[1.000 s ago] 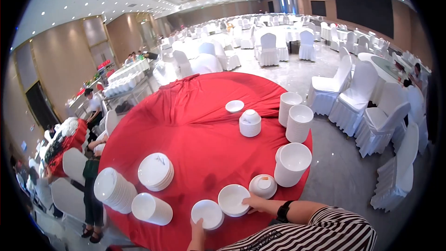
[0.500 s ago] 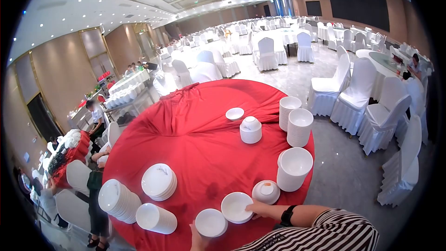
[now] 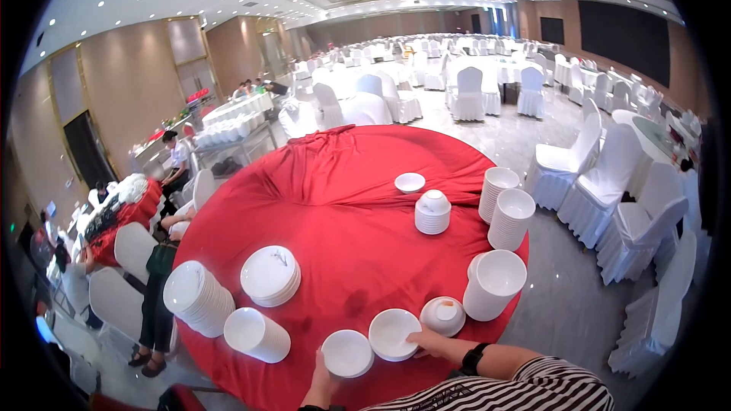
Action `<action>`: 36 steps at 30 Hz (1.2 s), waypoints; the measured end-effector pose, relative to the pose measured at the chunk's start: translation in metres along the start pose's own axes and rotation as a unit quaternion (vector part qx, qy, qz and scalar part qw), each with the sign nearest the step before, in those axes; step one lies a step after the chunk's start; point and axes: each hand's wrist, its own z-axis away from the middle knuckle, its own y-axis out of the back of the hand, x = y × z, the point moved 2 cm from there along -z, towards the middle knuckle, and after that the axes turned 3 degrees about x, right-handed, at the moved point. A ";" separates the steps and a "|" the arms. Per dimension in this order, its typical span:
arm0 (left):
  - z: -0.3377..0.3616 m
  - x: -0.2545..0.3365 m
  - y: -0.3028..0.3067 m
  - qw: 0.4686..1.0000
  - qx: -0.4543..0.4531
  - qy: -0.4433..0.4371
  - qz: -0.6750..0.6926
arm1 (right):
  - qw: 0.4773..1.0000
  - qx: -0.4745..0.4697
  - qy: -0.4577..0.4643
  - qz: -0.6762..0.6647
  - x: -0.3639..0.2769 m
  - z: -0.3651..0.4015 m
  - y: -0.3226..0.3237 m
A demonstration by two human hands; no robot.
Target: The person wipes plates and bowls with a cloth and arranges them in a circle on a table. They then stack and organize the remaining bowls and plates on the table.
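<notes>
Near the front edge of the red-covered round table point(image 3: 320, 240), my left hand point(image 3: 324, 377) grips the left side of a white bowl point(image 3: 348, 353). My right hand point(image 3: 428, 341), a black band on its wrist, has its fingers closed on the rim of a second white bowl point(image 3: 393, 334), just right of the first. An overturned bowl point(image 3: 442, 316) with an orange mark on its base lies beside my right hand. Behind it stands a tall stack of white bowls point(image 3: 495, 285).
Plate stacks point(image 3: 270, 275) point(image 3: 199, 298) and a bowl stack point(image 3: 256, 335) stand on the left. Farther back are a short stack point(image 3: 432, 213), a single bowl point(image 3: 410, 183) and tall stacks point(image 3: 511, 218). A person point(image 3: 158, 297) sits at the left; white chairs point(image 3: 601, 171) are at the right.
The camera view has shifted, so the table's far items appear farther right. Both hands remain at the same two bowls.
</notes>
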 end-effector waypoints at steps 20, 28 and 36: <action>0.009 0.000 -0.003 0.988 0.152 0.012 -0.003 | 0.999 0.036 0.005 -0.016 0.002 0.001 -0.002; 0.007 -0.003 0.001 0.991 0.131 0.000 0.003 | 0.997 0.032 -0.047 -0.053 -0.025 0.023 -0.014; 0.007 -0.003 0.000 0.992 0.126 -0.006 -0.007 | 0.999 0.026 0.006 -0.027 -0.022 0.032 -0.013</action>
